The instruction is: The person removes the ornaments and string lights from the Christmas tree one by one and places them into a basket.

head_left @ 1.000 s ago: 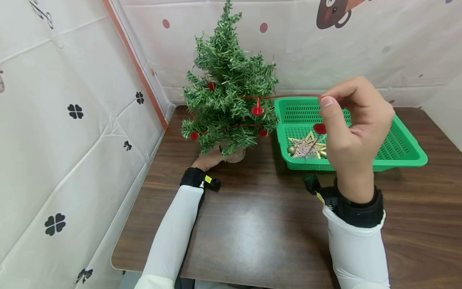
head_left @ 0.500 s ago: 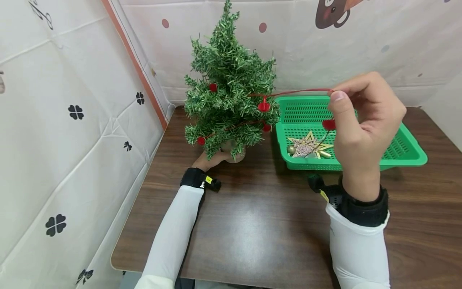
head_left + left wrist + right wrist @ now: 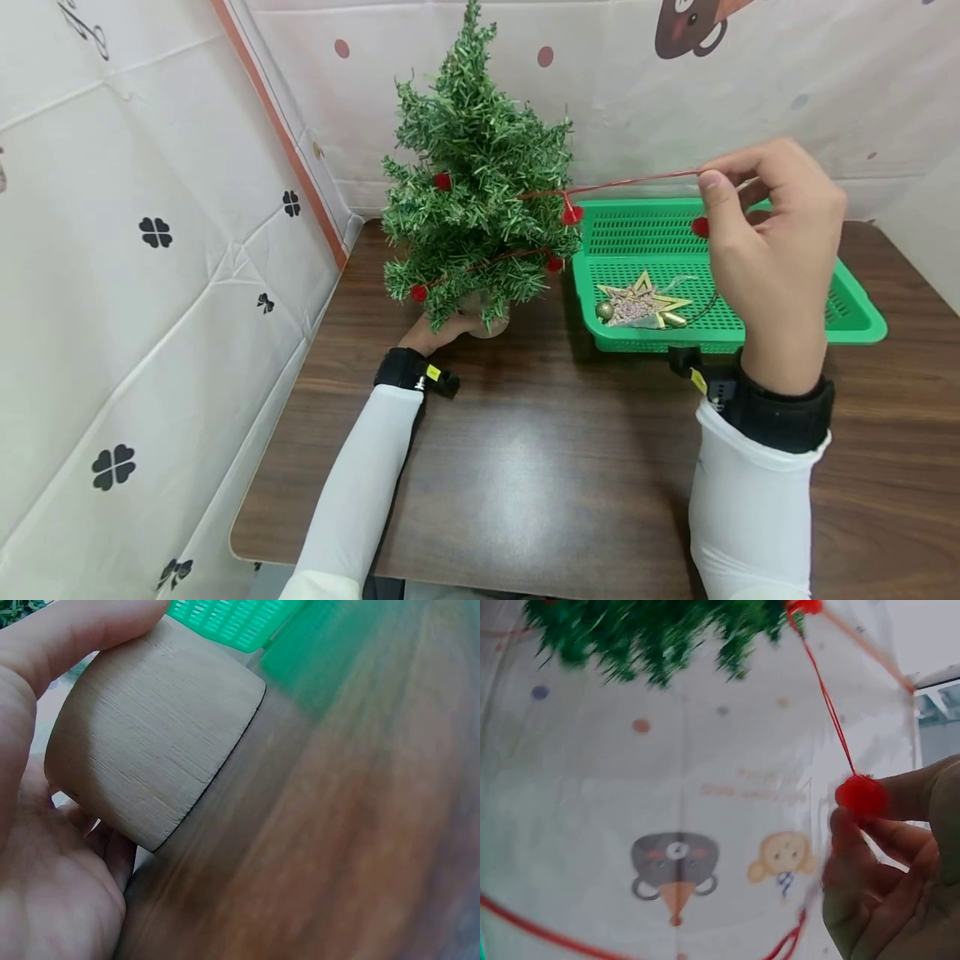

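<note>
A small green artificial Christmas tree [image 3: 480, 158] stands upright near the back wall. My left hand [image 3: 438, 335] grips its round wooden base [image 3: 157, 727], thumb across the top side and fingers curled around it. To the right of the tree, my right hand [image 3: 780, 233] pinches a red string [image 3: 630, 181] between thumb and forefinger. This pompom garland stretches almost straight from the branches to the fingertips. A red pompom [image 3: 572, 216] hangs from the string beside the tree; another pompom [image 3: 862, 796] shows at my right fingertips in the right wrist view. More red pompoms sit among the branches.
A green plastic basket [image 3: 731, 336] stands right of the tree, under my right hand. Inside lie a gold-edged star [image 3: 645, 300], a small gold ball [image 3: 604, 311] and other small pieces. A patterned white sheet [image 3: 187, 333] borders the brown table [image 3: 510, 467] at the left.
My right hand has moved right and a little upward, drawing the garland tighter and pulling its nearest pompom away from the branches. The tree shifted slightly; my left hand stays at the base.
</note>
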Demonstrator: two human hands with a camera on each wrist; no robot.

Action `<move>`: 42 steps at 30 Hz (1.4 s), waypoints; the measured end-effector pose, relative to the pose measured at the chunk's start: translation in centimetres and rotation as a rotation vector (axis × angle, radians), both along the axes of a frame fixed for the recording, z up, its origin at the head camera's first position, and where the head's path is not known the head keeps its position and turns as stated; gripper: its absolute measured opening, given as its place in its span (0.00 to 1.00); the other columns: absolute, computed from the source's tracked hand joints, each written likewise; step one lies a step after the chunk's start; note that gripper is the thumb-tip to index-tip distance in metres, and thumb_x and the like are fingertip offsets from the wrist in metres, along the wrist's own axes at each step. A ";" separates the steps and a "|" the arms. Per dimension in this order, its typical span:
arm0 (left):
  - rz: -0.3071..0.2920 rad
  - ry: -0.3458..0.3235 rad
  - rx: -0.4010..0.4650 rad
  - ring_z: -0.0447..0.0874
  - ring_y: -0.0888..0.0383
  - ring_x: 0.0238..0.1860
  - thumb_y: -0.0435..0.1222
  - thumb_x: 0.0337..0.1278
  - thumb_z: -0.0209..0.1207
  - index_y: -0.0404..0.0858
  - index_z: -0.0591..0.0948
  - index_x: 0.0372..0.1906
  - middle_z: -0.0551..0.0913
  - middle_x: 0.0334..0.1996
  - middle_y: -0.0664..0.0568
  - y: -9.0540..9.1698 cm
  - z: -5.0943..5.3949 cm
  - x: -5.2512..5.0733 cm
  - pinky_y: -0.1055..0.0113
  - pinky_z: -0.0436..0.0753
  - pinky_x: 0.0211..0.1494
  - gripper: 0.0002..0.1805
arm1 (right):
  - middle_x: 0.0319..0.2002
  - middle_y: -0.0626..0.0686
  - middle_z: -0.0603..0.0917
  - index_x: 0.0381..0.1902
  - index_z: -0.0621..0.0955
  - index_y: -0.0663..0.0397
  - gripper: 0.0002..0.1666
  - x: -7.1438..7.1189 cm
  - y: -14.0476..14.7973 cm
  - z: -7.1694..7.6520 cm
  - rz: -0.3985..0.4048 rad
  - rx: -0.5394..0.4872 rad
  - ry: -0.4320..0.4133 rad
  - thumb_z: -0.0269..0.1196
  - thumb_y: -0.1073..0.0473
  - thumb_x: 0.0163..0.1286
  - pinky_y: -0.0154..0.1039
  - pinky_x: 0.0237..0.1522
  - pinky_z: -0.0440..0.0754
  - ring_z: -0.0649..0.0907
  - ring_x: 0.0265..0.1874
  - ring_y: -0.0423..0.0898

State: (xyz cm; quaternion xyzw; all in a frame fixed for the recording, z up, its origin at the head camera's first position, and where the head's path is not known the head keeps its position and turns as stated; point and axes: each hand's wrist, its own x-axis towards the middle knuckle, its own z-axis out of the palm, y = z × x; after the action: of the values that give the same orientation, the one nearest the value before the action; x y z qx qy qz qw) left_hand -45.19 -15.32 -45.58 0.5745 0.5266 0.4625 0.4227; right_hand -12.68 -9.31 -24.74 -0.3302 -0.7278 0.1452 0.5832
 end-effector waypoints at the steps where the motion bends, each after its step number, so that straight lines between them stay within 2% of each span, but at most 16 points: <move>1: -0.001 0.005 -0.009 0.68 0.44 0.72 0.31 0.62 0.65 0.42 0.68 0.75 0.70 0.72 0.44 -0.2 0.3 0.1 0.46 0.69 0.75 0.36 | 0.35 0.29 0.81 0.41 0.89 0.61 0.15 0.1 0.4 -0.2 -0.019 -0.024 -0.038 0.62 0.54 0.74 0.27 0.33 0.70 0.76 0.31 0.29; 3: -0.017 0.000 -0.010 0.69 0.43 0.72 0.31 0.63 0.65 0.41 0.68 0.75 0.71 0.71 0.42 -0.4 0.7 0.2 0.46 0.70 0.74 0.36 | 0.38 0.32 0.82 0.43 0.89 0.59 0.16 0.2 1.0 -0.5 -0.042 -0.081 -0.122 0.62 0.52 0.75 0.27 0.35 0.71 0.76 0.35 0.27; 6: -0.032 -0.008 -0.002 0.70 0.43 0.71 0.30 0.62 0.65 0.39 0.70 0.74 0.72 0.70 0.41 -0.3 0.8 0.2 0.47 0.70 0.74 0.34 | 0.43 0.40 0.83 0.47 0.87 0.57 0.18 0.3 1.9 -1.0 -0.040 -0.176 -0.262 0.60 0.49 0.76 0.29 0.36 0.70 0.75 0.38 0.25; 9: -0.024 0.002 0.008 0.69 0.45 0.72 0.31 0.61 0.66 0.41 0.70 0.74 0.71 0.71 0.43 -0.1 0.6 0.1 0.47 0.69 0.75 0.35 | 0.48 0.48 0.83 0.50 0.86 0.56 0.19 0.4 2.9 -1.6 0.009 -0.262 -0.380 0.58 0.48 0.78 0.34 0.39 0.70 0.77 0.43 0.31; 11: -0.007 0.017 0.006 0.66 0.46 0.74 0.32 0.61 0.67 0.44 0.69 0.75 0.69 0.73 0.46 -0.1 0.5 0.1 0.47 0.67 0.76 0.37 | 0.51 0.52 0.82 0.51 0.84 0.56 0.19 0.3 3.7 -2.1 0.066 -0.307 -0.441 0.56 0.48 0.79 0.39 0.44 0.72 0.77 0.47 0.39; 15: -0.002 0.011 -0.001 0.66 0.45 0.74 0.31 0.61 0.66 0.44 0.67 0.76 0.68 0.73 0.45 -0.1 0.3 0.1 0.46 0.67 0.76 0.38 | 0.53 0.58 0.82 0.51 0.81 0.59 0.19 0.0 5.1 -3.2 0.260 -0.375 -0.595 0.53 0.49 0.81 0.53 0.53 0.73 0.78 0.53 0.54; 18: -0.010 -0.004 0.006 0.68 0.46 0.72 0.31 0.61 0.66 0.43 0.69 0.75 0.70 0.72 0.45 -0.1 0.2 0.1 0.47 0.69 0.75 0.36 | 0.51 0.59 0.83 0.49 0.80 0.58 0.16 -0.5 5.8 -4.0 0.424 -0.458 -0.737 0.53 0.52 0.81 0.55 0.53 0.74 0.79 0.54 0.55; 20: -0.016 -0.016 0.021 0.70 0.45 0.71 0.30 0.61 0.66 0.41 0.70 0.74 0.72 0.70 0.44 -0.1 0.2 0.1 0.48 0.69 0.75 0.35 | 0.50 0.57 0.84 0.48 0.80 0.55 0.13 -1.0 6.1 -4.6 0.494 -0.515 -0.814 0.55 0.52 0.79 0.53 0.52 0.75 0.80 0.54 0.53; 22: -0.017 -0.015 0.032 0.70 0.45 0.71 0.29 0.62 0.65 0.40 0.70 0.73 0.72 0.70 0.43 0.0 0.1 0.1 0.48 0.70 0.75 0.34 | 0.50 0.55 0.84 0.48 0.80 0.52 0.13 -1.5 6.4 -5.1 0.529 -0.556 -0.868 0.58 0.50 0.78 0.50 0.50 0.77 0.81 0.54 0.51; 24: -0.013 -0.006 0.022 0.69 0.44 0.72 0.29 0.63 0.64 0.40 0.69 0.74 0.71 0.71 0.43 0.2 -0.2 -0.1 0.48 0.69 0.75 0.35 | 0.50 0.54 0.84 0.49 0.80 0.50 0.13 -1.7 6.7 -5.5 0.523 -0.578 -0.903 0.60 0.48 0.77 0.49 0.50 0.77 0.81 0.53 0.51; 27: -0.005 0.010 0.000 0.66 0.44 0.73 0.30 0.64 0.63 0.41 0.66 0.77 0.67 0.74 0.43 0.7 -1.0 -0.4 0.46 0.68 0.75 0.37 | 0.54 0.56 0.83 0.53 0.80 0.52 0.18 -1.4 7.1 -6.0 0.489 -0.596 -0.959 0.60 0.46 0.77 0.52 0.51 0.78 0.79 0.53 0.53; 30: 0.001 0.011 -0.005 0.66 0.43 0.73 0.30 0.63 0.63 0.41 0.65 0.77 0.67 0.74 0.43 1.2 -1.8 -0.7 0.45 0.68 0.75 0.38 | 0.59 0.60 0.80 0.59 0.78 0.55 0.24 -0.8 7.4 -6.2 0.477 -0.613 -1.017 0.58 0.44 0.78 0.59 0.55 0.77 0.77 0.58 0.58; 33: 0.012 0.021 0.004 0.68 0.46 0.72 0.31 0.61 0.65 0.45 0.66 0.77 0.68 0.73 0.47 1.4 -2.0 -0.8 0.47 0.70 0.74 0.39 | 0.66 0.63 0.72 0.63 0.76 0.58 0.29 -0.5 7.4 -5.9 0.485 -0.614 -1.044 0.57 0.42 0.78 0.66 0.60 0.73 0.71 0.65 0.63; 37: 0.007 0.024 0.019 0.67 0.49 0.73 0.32 0.62 0.65 0.47 0.66 0.77 0.68 0.73 0.50 1.3 -2.1 -0.9 0.49 0.70 0.74 0.39 | 0.67 0.63 0.68 0.65 0.74 0.58 0.30 -0.2 6.7 -4.9 0.467 -0.579 -0.981 0.58 0.42 0.77 0.66 0.62 0.71 0.68 0.66 0.62; 40: 0.009 0.029 0.018 0.66 0.49 0.74 0.32 0.63 0.64 0.46 0.66 0.77 0.67 0.74 0.49 1.3 -2.1 -0.9 0.49 0.69 0.75 0.38 | 0.64 0.61 0.73 0.63 0.75 0.56 0.30 0.2 6.0 -3.9 0.422 -0.557 -0.917 0.58 0.41 0.77 0.64 0.60 0.73 0.72 0.63 0.60; 42: 0.008 0.032 0.009 0.68 0.50 0.73 0.33 0.63 0.65 0.46 0.68 0.75 0.69 0.73 0.49 1.2 -2.1 -0.9 0.48 0.70 0.74 0.36 | 0.62 0.60 0.75 0.63 0.74 0.55 0.31 0.6 5.7 -3.4 0.398 -0.560 -0.911 0.59 0.39 0.76 0.64 0.59 0.74 0.73 0.61 0.59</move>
State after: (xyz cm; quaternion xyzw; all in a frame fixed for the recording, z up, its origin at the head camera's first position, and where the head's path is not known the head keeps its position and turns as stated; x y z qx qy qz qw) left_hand -46.13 -14.11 -47.73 0.5817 0.5335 0.4571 0.4099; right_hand -12.11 -3.60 -28.10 -0.3582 -0.8877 0.2826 0.0624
